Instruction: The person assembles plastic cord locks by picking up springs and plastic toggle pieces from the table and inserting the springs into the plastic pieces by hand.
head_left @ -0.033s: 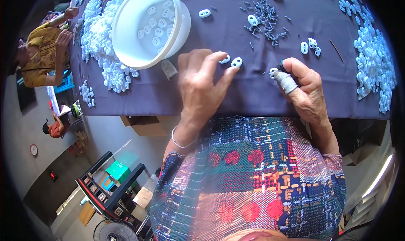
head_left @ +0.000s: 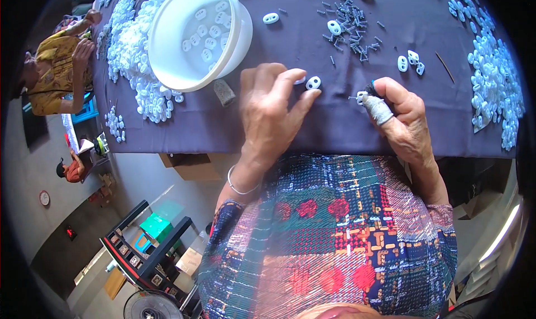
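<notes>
Gripping right hand (head_left: 407, 109): thumb and forefinger clamped on a held piece (head_left: 361, 97) at the hand's left tip; a pale wrap (head_left: 381, 111) circles the thumb, and a dark cover (head_left: 371, 88) caps the forefinger.
Held piece: small, white, partly covered by the fingers, with dark hole marks on the face that shows; its long axis seems to slant up toward the forefinger, though it is too small to be sure.
Thin spring (head_left: 352, 98): a grey coil, long axis roughly left to right, jutting from the held piece toward the left hand (head_left: 271, 107).
Left hand: slightly blurred, palm down, thumb and forefinger spread apart.
Two-holed piece (head_left: 313, 83): a white rounded oval with two dark holes, on the desk (head_left: 329, 129) just beside the left thumb tip; its long axis tilts away from the person and rightward.
Half-hidden piece (head_left: 300, 80): white, just beside the left forefinger's tip.
Loose springs (head_left: 357, 38): scattered beyond the right hand, slightly to its left.
Bowl (head_left: 243, 45): white, beyond the left hand and to its left, with pale pieces (head_left: 210, 42) inside.
Right-hand heap (head_left: 491, 73): many white pieces, well to the right of the right hand.
</notes>
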Available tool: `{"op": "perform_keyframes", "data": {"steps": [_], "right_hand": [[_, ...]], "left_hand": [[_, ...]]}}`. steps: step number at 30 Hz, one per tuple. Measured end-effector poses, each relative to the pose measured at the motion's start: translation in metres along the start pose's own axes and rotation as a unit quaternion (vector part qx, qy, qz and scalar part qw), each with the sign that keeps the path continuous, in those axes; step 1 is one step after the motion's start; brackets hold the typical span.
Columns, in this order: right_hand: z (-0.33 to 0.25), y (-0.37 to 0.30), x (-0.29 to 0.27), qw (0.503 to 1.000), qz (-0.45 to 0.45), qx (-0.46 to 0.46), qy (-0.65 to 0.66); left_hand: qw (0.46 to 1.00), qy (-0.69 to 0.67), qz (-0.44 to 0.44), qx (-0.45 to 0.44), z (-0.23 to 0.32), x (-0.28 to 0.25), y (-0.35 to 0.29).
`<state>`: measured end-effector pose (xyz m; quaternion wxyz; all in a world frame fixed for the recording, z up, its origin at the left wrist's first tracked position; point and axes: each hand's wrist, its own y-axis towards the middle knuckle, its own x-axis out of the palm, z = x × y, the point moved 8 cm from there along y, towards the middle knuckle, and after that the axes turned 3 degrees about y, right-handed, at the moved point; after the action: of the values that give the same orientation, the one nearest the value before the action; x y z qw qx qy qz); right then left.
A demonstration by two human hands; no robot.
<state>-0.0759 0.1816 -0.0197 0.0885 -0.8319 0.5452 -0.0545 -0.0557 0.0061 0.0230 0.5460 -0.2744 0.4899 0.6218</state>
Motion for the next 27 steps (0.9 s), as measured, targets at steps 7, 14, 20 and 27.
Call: {"op": "perform_keyframes", "data": {"steps": [7, 14, 20, 27], "right_hand": [[0.0, -0.001, 0.0, 0.999, 0.01, -0.044, -0.024], [-0.005, -0.001, 0.001, 0.995, -0.001, -0.076, -0.066], [-0.006, -0.002, -0.001, 0.995, -0.001, -0.082, -0.058], [-0.007, -0.003, -0.002, 0.995, -0.002, -0.077, -0.064]], "left_hand": [[0.997, -0.006, 0.025, 0.072, 0.015, 0.005, -0.003], [0.991, -0.081, 0.04, 0.097, 0.017, 0.009, -0.012], [0.987, -0.09, -0.04, 0.129, 0.031, 0.012, -0.009], [0.982, -0.17, -0.019, 0.079, 0.022, 0.02, -0.006]]}}
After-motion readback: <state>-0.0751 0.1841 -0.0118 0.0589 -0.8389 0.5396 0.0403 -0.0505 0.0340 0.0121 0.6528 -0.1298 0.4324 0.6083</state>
